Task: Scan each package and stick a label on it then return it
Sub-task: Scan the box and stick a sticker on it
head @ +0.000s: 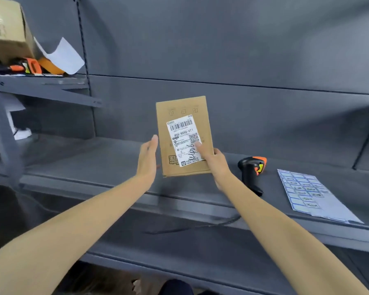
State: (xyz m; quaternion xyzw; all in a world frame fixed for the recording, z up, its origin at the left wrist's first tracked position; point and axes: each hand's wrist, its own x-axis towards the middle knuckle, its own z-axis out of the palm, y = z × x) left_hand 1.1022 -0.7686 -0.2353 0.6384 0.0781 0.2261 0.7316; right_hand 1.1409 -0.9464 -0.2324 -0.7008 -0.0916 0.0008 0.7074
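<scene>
Beside the held package (184,136), scanner (251,170) and label sheet (313,194) lie.

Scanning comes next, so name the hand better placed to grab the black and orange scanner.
Right. The right hand grips the flat cardboard package beside the black and orange scanner; the left hand is farther.

package (184,136) brown, white barcode label (184,141) | scanner (251,170) black-orange | sticker sheet (309,193) white-blue | shelf (115,167) grey

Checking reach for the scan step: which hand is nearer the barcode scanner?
Right. The right hand holds the package just left of the scanner; the left hand is beyond the package.
</scene>
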